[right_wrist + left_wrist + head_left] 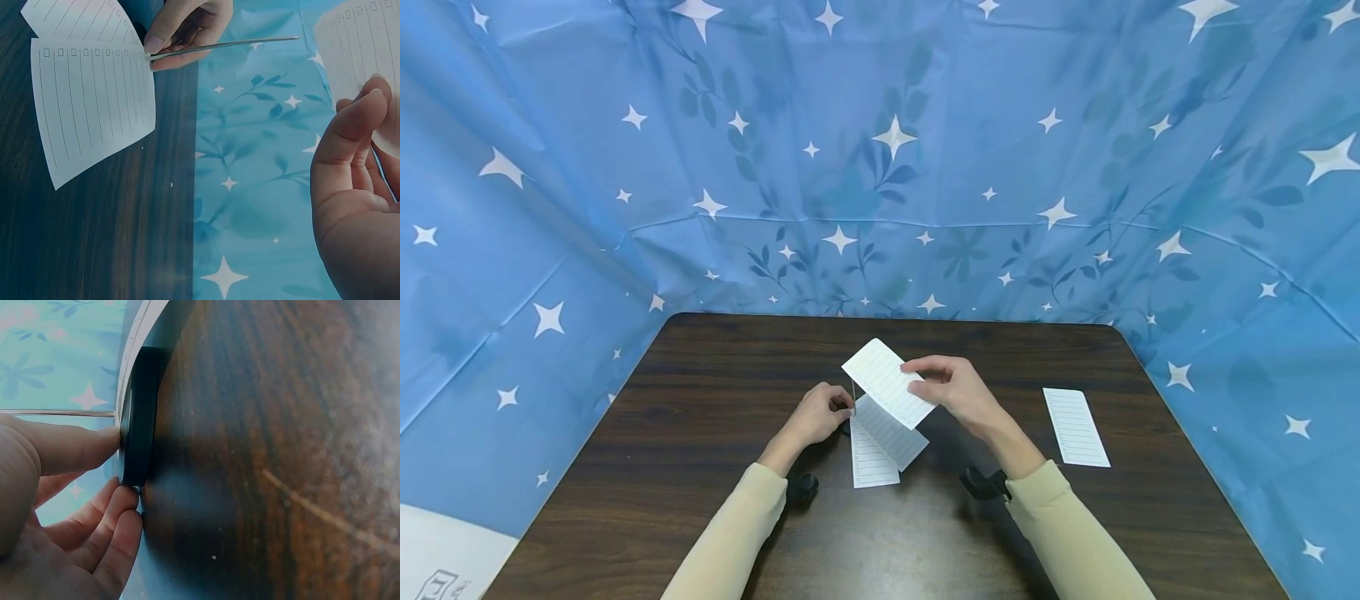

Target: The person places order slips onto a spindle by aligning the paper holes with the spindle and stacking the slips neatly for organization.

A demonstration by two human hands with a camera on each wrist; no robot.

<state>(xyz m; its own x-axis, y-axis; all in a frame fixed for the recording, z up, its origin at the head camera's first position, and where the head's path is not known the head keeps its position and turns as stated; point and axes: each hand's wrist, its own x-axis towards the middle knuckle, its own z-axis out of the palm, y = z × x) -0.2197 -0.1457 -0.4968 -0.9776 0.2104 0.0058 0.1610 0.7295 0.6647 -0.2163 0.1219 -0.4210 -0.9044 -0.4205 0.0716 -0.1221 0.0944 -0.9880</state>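
My left hand (pixel 820 412) steadies a bill spike by its round black base (pixel 139 419), thumb on the top and fingers at the edge. The thin metal spike (pixel 250 44) points up from it in the right wrist view. Two lined slips lie fanned on the base: an upper slip (pixel 891 433) and a lower slip (pixel 868 471), their ends at the foot of the spike. Between thumb and fingers, my right hand (pixel 951 387) pinches another lined paper slip (pixel 880 379), held up close to the spike and overlapping the slips in the head view.
One more lined slip (pixel 1075 427) lies flat on the dark wooden table (pixel 730 358), to the right of my right hand. Behind the table hangs a blue curtain (pixel 865 183) with white stars. A white box (pixel 448 554) shows at the lower left.
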